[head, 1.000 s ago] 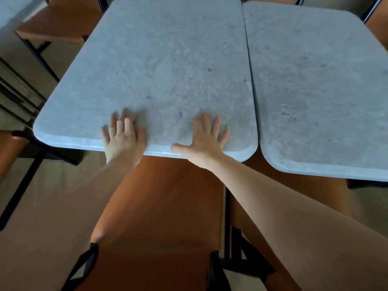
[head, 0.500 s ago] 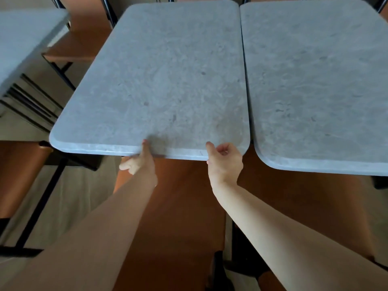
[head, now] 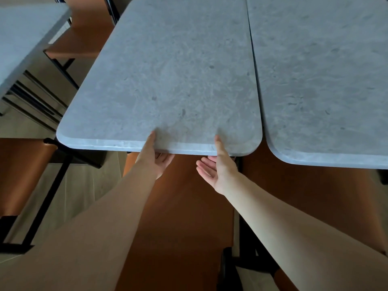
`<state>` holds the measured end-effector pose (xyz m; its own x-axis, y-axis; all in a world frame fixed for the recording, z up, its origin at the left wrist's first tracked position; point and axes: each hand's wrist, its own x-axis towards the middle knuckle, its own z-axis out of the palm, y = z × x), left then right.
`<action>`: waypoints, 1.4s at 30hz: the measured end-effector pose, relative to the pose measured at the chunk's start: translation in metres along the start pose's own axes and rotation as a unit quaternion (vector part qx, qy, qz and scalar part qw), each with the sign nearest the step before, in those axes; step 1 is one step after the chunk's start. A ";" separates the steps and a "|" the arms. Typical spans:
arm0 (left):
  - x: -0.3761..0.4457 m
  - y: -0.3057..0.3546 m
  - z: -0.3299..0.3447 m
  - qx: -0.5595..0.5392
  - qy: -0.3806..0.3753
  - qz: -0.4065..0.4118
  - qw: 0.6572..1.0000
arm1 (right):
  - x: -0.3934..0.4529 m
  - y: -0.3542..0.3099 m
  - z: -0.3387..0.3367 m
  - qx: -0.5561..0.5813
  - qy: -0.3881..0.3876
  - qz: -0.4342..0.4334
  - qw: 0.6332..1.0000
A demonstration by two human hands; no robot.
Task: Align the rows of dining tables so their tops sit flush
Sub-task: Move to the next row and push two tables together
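Left hand: as I lean in, my left hand (head: 154, 159) clamps the near edge of the left grey tabletop surface (head: 176, 72), thumb on top.
Right hand: my right hand (head: 218, 166) grips likewise.
Neighbour: the right tabletop surface (head: 323, 76) sits just beside, its near edge closer to me.

Grey mottled stone against burnt orange and black.

Pale grey, cloudy marbling with darker flecks across the middle table top (head: 178, 76); same mottled grey on the table top (head: 323, 80) right of it and a smoother, bluish grey on the one (head: 23, 40) far left of it. Burnt-orange chair seats (head: 180, 206) below its near edge and left of it, on matte black frames (head: 52, 185). Beige floor (head: 84, 185) underneath.
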<state>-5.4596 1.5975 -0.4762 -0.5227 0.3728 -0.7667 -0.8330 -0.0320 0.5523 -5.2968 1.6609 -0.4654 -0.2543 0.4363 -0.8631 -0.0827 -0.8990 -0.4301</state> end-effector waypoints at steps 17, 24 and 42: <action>0.024 0.009 -0.011 -0.058 -0.049 0.004 0.997 | 0.030 0.003 0.009 0.228 -0.145 -0.052 0.961; 0.020 0.009 -0.011 -0.043 -0.050 0.011 0.998 | 0.027 0.004 0.009 0.226 -0.142 -0.056 0.962; 0.007 -0.006 -0.020 -0.031 -0.041 0.017 0.999 | 0.016 0.014 -0.014 0.203 -0.159 -0.058 0.964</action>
<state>-5.4618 1.5818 -0.4914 -0.5366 0.4446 -0.7172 -0.8257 -0.1017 0.5548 -5.2883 1.6553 -0.4888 -0.4984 0.5596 -0.6622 -0.4819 -0.8138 -0.3249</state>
